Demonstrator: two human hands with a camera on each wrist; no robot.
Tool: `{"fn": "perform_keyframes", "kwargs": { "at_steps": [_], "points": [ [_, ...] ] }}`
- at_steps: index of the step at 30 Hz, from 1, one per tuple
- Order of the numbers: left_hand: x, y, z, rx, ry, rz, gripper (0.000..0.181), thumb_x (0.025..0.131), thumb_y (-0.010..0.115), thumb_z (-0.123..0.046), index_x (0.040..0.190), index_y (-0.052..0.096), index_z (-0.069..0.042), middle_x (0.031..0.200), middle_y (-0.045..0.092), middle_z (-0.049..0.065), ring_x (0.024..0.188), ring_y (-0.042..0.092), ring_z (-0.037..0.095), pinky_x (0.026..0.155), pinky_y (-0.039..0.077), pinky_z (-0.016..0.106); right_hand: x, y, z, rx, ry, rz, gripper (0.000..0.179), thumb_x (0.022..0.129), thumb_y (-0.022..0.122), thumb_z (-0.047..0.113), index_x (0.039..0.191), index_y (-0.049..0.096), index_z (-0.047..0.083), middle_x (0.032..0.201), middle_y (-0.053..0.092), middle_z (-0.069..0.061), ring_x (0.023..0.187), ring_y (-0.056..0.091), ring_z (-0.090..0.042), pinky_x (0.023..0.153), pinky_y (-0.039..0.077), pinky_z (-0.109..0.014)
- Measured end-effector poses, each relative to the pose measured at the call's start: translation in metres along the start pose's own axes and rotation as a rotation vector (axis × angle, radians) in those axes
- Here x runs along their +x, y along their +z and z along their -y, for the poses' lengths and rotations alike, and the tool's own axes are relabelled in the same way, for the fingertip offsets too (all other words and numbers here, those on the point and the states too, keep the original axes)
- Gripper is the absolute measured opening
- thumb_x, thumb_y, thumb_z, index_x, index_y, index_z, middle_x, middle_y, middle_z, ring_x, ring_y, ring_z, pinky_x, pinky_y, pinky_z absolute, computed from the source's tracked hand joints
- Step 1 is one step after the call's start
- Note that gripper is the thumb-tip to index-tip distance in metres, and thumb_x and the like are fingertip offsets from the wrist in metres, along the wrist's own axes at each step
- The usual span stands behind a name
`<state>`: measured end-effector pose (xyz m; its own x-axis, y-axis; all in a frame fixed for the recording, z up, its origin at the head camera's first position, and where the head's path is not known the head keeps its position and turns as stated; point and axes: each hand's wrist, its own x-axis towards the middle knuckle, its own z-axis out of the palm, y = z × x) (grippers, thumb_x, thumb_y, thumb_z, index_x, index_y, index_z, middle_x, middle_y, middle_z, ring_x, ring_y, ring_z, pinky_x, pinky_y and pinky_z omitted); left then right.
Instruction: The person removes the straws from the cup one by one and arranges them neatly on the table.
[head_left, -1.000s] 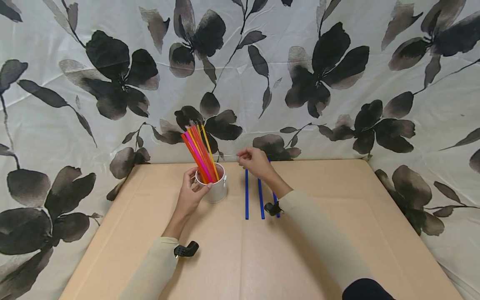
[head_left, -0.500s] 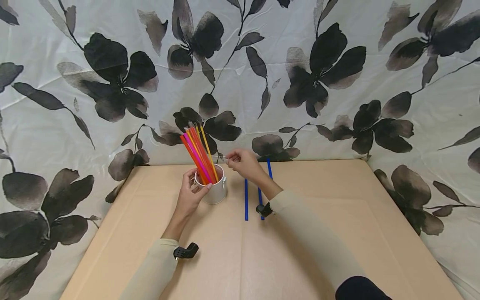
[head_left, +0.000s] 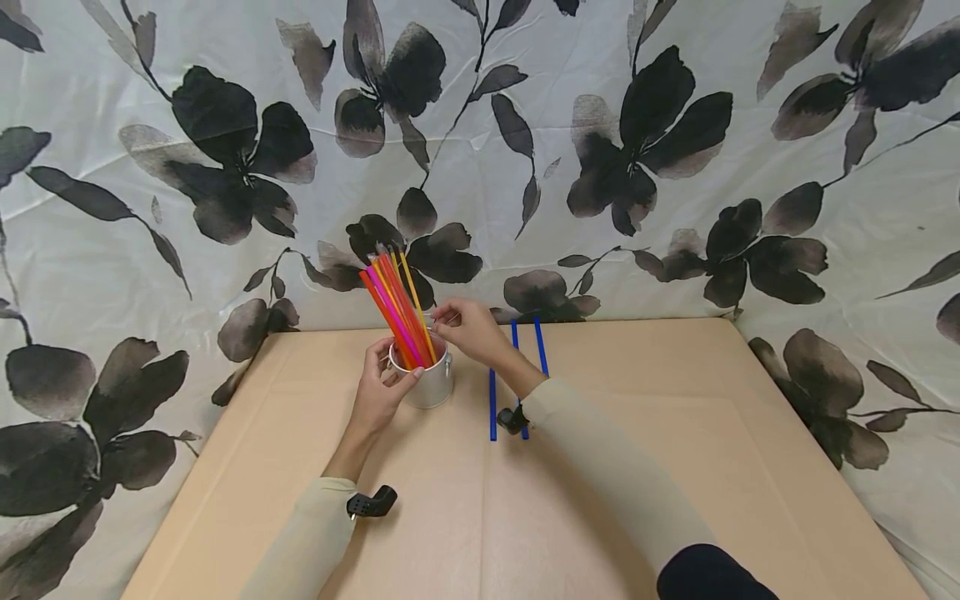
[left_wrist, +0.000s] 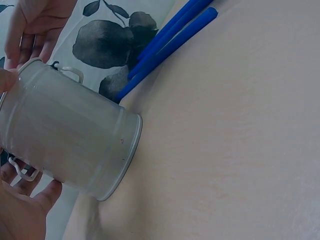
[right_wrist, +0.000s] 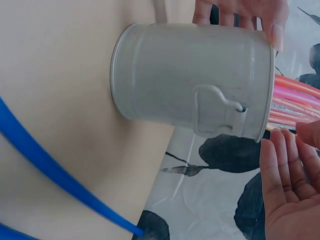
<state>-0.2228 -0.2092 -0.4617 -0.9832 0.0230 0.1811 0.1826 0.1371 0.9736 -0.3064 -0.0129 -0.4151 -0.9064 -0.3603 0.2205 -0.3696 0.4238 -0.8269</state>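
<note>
Left sleeve: pale, one, below and left of the bucket, with a dark wrist device at its cuff.

Left hand: at the bucket's left side, thumb and fingers curled round the wall near the rim; holding the bucket.

Stick bundle: orange, pink and yellow pieces, exact count not tellable. Stood inside the bucket, rising above its rim and leaning left. This part looked done.

Bucket: one, whitish, side handles, the landmark of this entry. Upright, on or very close to the tabletop.

Right hand: at the upper right of the bucket, fingertips beside the rim and the bundle, thumb and fingers drawn narrow. Whether they pinched anything could not be told, so whatever step was in hand there appeared unfinished.

Blue sticks: three, lying outside the bucket, to its right, roughly side by side, partly covered by the right forearm. None was seen inside the bucket. They looked untouched by either hand; whether they counted as work left over could not be told.

Right sleeve: pale, one, below and right of the bucket.
</note>
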Motion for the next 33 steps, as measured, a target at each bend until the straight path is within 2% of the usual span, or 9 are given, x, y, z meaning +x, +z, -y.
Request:
{"fn": "perform_keyframes", "kwargs": {
  "at_steps": [12,19,27,33],
  "points": [
    [0.001,-0.001,0.002,0.001,-0.012,0.005,0.078,0.091,0.076,-0.012,0.152,0.029,-0.002,0.152,0.039,0.022,0.140,0.038,0.041,0.117,0.034,0.061,0.006,0.011,0.008,0.008,-0.041,0.043,0.019,0.096,0.070,0.009,0.114,0.068,0.005,0.102,0.071,-0.005,0.089,0.067,-0.014,0.079,0.059,-0.021],
    [0.001,-0.001,0.001,-0.001,-0.019,0.012,0.078,0.092,0.076,-0.013,0.152,0.028,-0.002,0.152,0.038,0.022,0.139,0.038,0.041,0.117,0.034,0.061,0.007,0.019,0.014,0.029,-0.019,0.082,0.021,0.094,0.073,0.007,0.114,0.068,0.005,0.107,0.070,-0.005,0.093,0.068,-0.014,0.082,0.060,-0.022],
    [0.001,0.000,0.002,-0.013,-0.027,0.011,0.077,0.092,0.075,-0.011,0.152,0.028,-0.001,0.152,0.037,0.021,0.140,0.037,0.040,0.117,0.033,0.061,0.007,0.026,0.015,0.014,0.020,0.091,0.022,0.094,0.073,0.008,0.115,0.067,0.007,0.108,0.070,-0.003,0.096,0.069,-0.014,0.084,0.060,-0.025],
    [0.002,0.001,0.002,-0.029,-0.016,0.009,0.077,0.091,0.075,-0.009,0.152,0.029,-0.001,0.151,0.039,0.020,0.138,0.039,0.037,0.117,0.035,0.058,0.010,0.031,0.015,0.011,-0.007,0.103,0.021,0.093,0.073,0.006,0.113,0.068,0.005,0.106,0.071,-0.006,0.093,0.070,-0.015,0.083,0.060,-0.023]
  ]
}}
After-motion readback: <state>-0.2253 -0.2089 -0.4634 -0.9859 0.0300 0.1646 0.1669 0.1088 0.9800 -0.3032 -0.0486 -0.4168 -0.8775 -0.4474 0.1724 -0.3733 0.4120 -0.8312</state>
